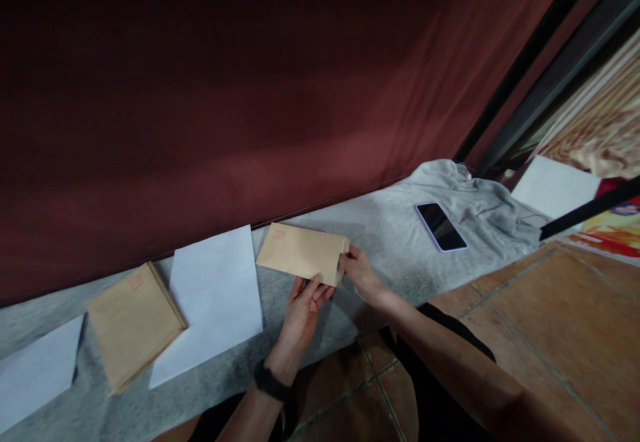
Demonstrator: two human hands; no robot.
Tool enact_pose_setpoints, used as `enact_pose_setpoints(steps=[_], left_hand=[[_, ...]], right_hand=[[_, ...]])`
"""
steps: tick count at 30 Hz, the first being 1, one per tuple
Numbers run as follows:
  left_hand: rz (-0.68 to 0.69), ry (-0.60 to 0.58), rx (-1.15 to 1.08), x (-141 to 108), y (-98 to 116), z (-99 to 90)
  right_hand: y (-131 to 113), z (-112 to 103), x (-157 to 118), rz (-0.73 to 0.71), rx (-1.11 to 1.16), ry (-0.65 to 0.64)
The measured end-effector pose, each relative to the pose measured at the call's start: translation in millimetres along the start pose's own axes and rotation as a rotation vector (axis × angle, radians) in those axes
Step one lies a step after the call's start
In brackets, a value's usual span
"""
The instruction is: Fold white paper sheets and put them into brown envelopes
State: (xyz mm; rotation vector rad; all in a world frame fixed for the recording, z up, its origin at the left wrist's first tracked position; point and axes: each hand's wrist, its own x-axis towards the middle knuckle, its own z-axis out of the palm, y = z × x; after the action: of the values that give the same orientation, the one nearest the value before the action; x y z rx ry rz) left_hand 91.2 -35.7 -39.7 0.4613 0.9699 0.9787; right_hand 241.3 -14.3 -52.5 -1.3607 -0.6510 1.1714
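A tan paper envelope [299,249] with small red print in one corner is held just over the grey cloth. My left hand [306,302], a dark band on its wrist, grips the envelope's near edge with the thumb on top and fingers beneath. At the envelope's right end, my right hand [357,269] pinches the flap end, its fingertips partly hidden by the paper. White paper sheets [215,295] lie to the left of the envelope. A stack of tan envelopes [135,322] rests partly over them.
More white paper [43,369] lies at the far left. A phone in a pale purple case [442,227] sits on the grey cloth [385,229] to the right, near its bunched end. A dark red curtain [300,95] rises behind. Tiled floor [565,322] shows in front.
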Motion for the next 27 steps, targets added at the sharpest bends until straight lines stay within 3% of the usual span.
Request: enact_pose_setpoints(steps=[4, 10, 14, 16, 19, 23, 25, 27], left_hand=[[-0.001, -0.028, 0.018, 2.2, 0.0, 3.2], [0.048, -0.065, 0.321, 13.9, 37.3, -8.4], [0.000, -0.120, 0.516, 18.2, 64.1, -27.3], [-0.035, -0.139, 0.609, 18.3, 68.8, -38.2], [-0.066, -0.172, 0.719, 17.8, 64.8, -51.3], [-0.055, -0.190, 0.820, 15.4, 52.7, -56.1], [-0.056, -0.182, 0.857, 12.4, 48.2, -54.4], [-0.060, -0.164, 0.890, 8.7, 45.1, -52.1]], right_hand=[[-2.5, 1.3, -7.8, 0.010, 0.017, -0.058], [-18.5, -19.5, -10.8, 0.139, 0.153, -0.385], [-22.5, -35.5, -2.4, 0.179, 0.098, -0.350], [-19.9, -38.5, 1.3, 0.065, -0.072, -0.241], [-13.0, -34.4, 1.1, -0.242, -0.443, -0.147], [0.0, -18.8, -9.1, -0.617, -0.872, -0.373], [8.4, -11.2, -13.2, -0.702, -1.060, -0.460], [16.5, -5.7, -13.4, -0.726, -1.213, -0.463]])
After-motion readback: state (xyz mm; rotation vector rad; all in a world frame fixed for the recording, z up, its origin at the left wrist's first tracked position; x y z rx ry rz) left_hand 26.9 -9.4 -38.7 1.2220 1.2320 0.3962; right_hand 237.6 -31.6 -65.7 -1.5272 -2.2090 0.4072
